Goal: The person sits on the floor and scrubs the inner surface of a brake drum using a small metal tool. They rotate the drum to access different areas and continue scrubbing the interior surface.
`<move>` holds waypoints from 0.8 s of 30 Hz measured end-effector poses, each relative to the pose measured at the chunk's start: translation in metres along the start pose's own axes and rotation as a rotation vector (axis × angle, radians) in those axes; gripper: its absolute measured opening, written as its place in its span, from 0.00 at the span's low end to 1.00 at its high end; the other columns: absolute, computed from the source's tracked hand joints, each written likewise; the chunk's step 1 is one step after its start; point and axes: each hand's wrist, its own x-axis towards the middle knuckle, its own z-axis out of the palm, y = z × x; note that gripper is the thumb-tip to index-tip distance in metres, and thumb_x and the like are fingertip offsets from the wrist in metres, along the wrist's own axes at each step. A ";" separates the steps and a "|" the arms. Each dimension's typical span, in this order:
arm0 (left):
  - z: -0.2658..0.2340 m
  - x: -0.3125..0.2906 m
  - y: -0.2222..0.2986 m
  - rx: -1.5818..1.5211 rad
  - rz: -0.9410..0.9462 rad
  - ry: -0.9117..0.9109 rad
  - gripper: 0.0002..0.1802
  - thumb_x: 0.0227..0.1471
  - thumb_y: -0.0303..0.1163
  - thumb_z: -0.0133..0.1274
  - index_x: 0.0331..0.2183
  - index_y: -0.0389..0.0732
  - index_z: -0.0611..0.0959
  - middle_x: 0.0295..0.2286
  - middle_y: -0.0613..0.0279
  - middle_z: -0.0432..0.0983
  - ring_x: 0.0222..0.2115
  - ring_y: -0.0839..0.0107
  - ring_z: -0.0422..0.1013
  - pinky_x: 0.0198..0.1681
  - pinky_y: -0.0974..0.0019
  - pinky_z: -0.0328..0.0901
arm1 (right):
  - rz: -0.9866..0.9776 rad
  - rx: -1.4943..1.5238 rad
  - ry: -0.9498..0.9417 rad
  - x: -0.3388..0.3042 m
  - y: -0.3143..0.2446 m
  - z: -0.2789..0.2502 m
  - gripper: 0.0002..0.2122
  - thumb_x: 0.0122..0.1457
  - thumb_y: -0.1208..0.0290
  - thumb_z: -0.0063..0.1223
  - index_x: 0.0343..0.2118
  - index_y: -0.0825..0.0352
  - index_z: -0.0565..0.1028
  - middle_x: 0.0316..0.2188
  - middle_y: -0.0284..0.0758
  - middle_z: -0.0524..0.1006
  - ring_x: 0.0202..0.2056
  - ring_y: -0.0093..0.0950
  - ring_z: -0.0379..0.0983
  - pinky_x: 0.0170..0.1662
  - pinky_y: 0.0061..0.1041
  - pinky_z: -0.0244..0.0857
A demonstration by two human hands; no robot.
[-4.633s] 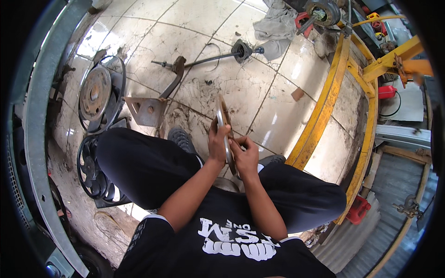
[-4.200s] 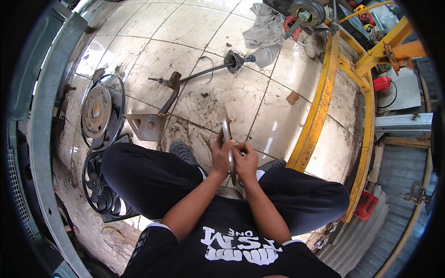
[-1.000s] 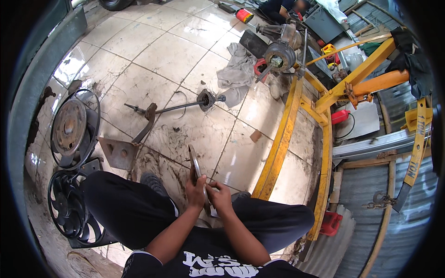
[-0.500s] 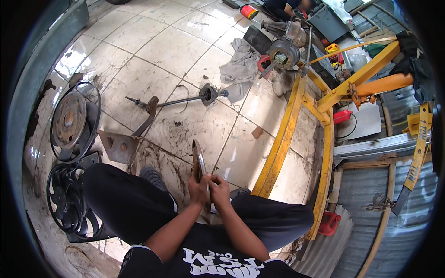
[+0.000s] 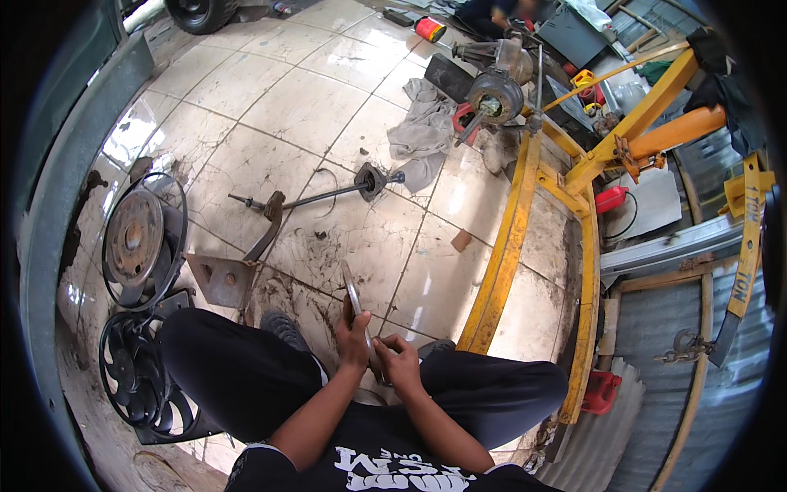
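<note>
I sit over a tiled floor with my knees spread. My left hand (image 5: 353,338) grips a thin, flat, curved metal piece (image 5: 353,293) that stands up on edge in front of me. My right hand (image 5: 399,362) is closed against the lower end of the same piece, fingers curled on it. Both forearms come up from the lower edge and meet between my legs.
On the floor ahead lie an axle shaft (image 5: 328,195), a metal bracket (image 5: 220,280) and a grey rag (image 5: 422,131). A brake disc (image 5: 131,238) and a black fan (image 5: 135,379) lie at the left. A yellow hoist frame (image 5: 508,238) runs along the right.
The view has tilted so more of the far floor and the hoist shows. Both hands stay together on the metal piece, which now stands more upright than a second ago.
</note>
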 end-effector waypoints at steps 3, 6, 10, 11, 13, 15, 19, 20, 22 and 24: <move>0.003 0.005 0.006 -0.029 -0.077 -0.028 0.33 0.55 0.37 0.54 0.59 0.31 0.74 0.49 0.59 0.73 0.49 0.68 0.66 0.57 0.65 0.59 | -0.019 0.039 0.020 0.009 0.004 0.003 0.09 0.63 0.67 0.64 0.33 0.69 0.79 0.23 0.27 0.75 0.21 0.14 0.64 0.24 0.20 0.57; 0.001 0.009 0.004 -0.005 -0.041 -0.037 0.32 0.55 0.37 0.54 0.58 0.29 0.74 0.48 0.59 0.73 0.48 0.69 0.67 0.55 0.67 0.61 | -0.041 0.003 0.042 0.019 0.008 0.011 0.11 0.63 0.66 0.64 0.33 0.71 0.79 0.29 0.32 0.80 0.30 0.17 0.72 0.36 0.21 0.66; -0.003 0.002 -0.010 -0.057 -0.029 -0.109 0.35 0.54 0.36 0.56 0.60 0.27 0.73 0.48 0.59 0.74 0.46 0.72 0.68 0.52 0.69 0.63 | -0.123 -0.160 0.068 0.038 0.006 0.015 0.10 0.63 0.68 0.62 0.36 0.72 0.80 0.32 0.37 0.83 0.34 0.20 0.77 0.41 0.22 0.69; -0.006 0.001 -0.010 -0.051 -0.023 -0.098 0.35 0.53 0.36 0.56 0.60 0.28 0.73 0.47 0.60 0.74 0.45 0.72 0.68 0.51 0.69 0.63 | -0.056 -0.148 0.051 0.030 -0.001 0.015 0.10 0.63 0.68 0.62 0.37 0.72 0.80 0.32 0.36 0.83 0.34 0.20 0.77 0.40 0.22 0.69; -0.003 0.000 -0.009 -0.050 -0.011 -0.088 0.35 0.53 0.36 0.57 0.59 0.29 0.73 0.46 0.61 0.74 0.44 0.73 0.67 0.50 0.70 0.63 | 0.069 -0.131 0.030 0.016 -0.015 0.008 0.10 0.64 0.67 0.62 0.37 0.71 0.81 0.33 0.36 0.83 0.33 0.20 0.77 0.39 0.22 0.69; 0.000 0.001 -0.003 -0.046 -0.027 -0.099 0.34 0.53 0.36 0.57 0.58 0.30 0.74 0.45 0.62 0.74 0.44 0.72 0.67 0.50 0.69 0.62 | -0.041 -0.117 0.031 0.016 0.003 0.002 0.11 0.64 0.66 0.63 0.39 0.71 0.80 0.31 0.33 0.82 0.30 0.17 0.74 0.35 0.21 0.67; 0.000 -0.002 -0.004 -0.038 -0.064 -0.076 0.32 0.53 0.37 0.57 0.57 0.31 0.75 0.44 0.63 0.73 0.43 0.72 0.67 0.50 0.70 0.62 | 0.084 0.115 -0.007 0.000 0.000 0.000 0.11 0.64 0.66 0.63 0.40 0.71 0.81 0.30 0.31 0.81 0.30 0.17 0.72 0.34 0.20 0.66; -0.001 -0.002 -0.005 -0.033 -0.067 -0.064 0.32 0.53 0.37 0.57 0.57 0.31 0.76 0.44 0.63 0.73 0.43 0.72 0.67 0.49 0.70 0.62 | 0.139 0.191 -0.011 -0.004 -0.005 0.001 0.11 0.65 0.67 0.63 0.41 0.70 0.81 0.30 0.31 0.81 0.30 0.17 0.72 0.34 0.20 0.66; -0.002 -0.005 -0.004 -0.012 -0.020 -0.085 0.31 0.53 0.37 0.57 0.56 0.32 0.76 0.43 0.64 0.73 0.42 0.73 0.67 0.48 0.70 0.62 | 0.051 0.112 -0.004 0.002 0.007 0.002 0.11 0.65 0.66 0.62 0.41 0.70 0.81 0.31 0.31 0.81 0.30 0.17 0.72 0.34 0.19 0.66; 0.003 -0.003 0.000 0.014 -0.025 -0.116 0.31 0.53 0.38 0.58 0.56 0.33 0.76 0.41 0.64 0.73 0.40 0.73 0.67 0.46 0.69 0.63 | 0.040 0.091 0.005 0.008 0.016 -0.001 0.11 0.65 0.66 0.62 0.40 0.70 0.81 0.31 0.31 0.81 0.30 0.17 0.71 0.34 0.19 0.66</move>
